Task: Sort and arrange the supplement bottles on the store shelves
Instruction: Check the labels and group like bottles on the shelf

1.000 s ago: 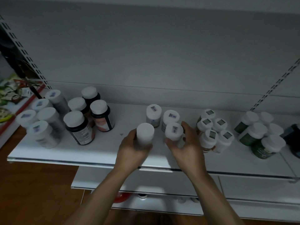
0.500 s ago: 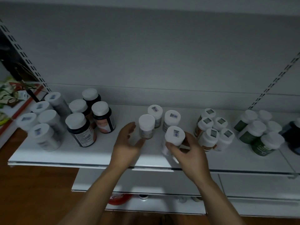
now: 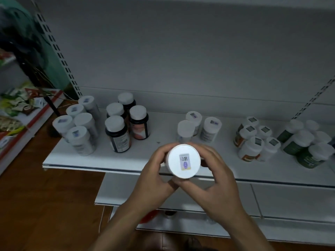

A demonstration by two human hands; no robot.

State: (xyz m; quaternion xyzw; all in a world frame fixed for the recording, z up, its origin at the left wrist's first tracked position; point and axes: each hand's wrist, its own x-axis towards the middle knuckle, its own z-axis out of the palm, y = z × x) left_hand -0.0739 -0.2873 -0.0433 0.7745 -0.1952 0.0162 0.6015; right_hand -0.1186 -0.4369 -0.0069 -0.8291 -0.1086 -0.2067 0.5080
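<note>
Head view: white-capped bottle [image 3: 184, 161] held over the shelf [image 3: 94, 160] front edge, cap facing the camera.
left grip [image 3: 154, 173]: curled round the bottle's left side.
right grip [image 3: 215, 176]: curled round its right side.

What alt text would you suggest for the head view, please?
The left hand and right hand hold a white-capped bottle, cap toward the camera, over the front edge of a store shelf. Three similar bottles stand behind it, dark bottles to the left.

Both hands, left [image 3: 154, 175] and right [image 3: 216, 175], gripping white-capped bottle [image 3: 184, 161], above shelf [image 3: 101, 160] edge
</note>
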